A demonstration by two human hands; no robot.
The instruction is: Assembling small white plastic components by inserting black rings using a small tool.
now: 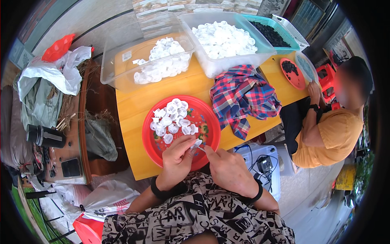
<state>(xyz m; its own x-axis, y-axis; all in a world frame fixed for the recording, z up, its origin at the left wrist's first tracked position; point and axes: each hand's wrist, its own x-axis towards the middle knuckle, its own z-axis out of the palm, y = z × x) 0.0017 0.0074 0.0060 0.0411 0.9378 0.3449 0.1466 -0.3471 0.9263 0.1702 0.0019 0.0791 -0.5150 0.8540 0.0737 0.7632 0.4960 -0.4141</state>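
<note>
Over the near rim of a round red tray [152, 143] with a printed pattern, my left hand [177, 157] pinches a small white round plastic part [197, 143] between thumb and fingers. My right hand [230, 171] is closed just right of it, its fingertips against the part. A thin, metallic-looking tip [202, 149] pokes out from those fingers; the rest of it is hidden in the hand. On the tray lies a loose heap of similar white parts [172, 118], several of them overlapping. Both wrists carry dark bands.
Behind the tray stand two clear bins [107, 67] of white parts and a teal basket [254, 19] of black pieces. A plaid cloth [243, 95] lies right of the tray on the yellow table [132, 146]. A person [329, 130] sits at right beside a red plate [298, 82].
</note>
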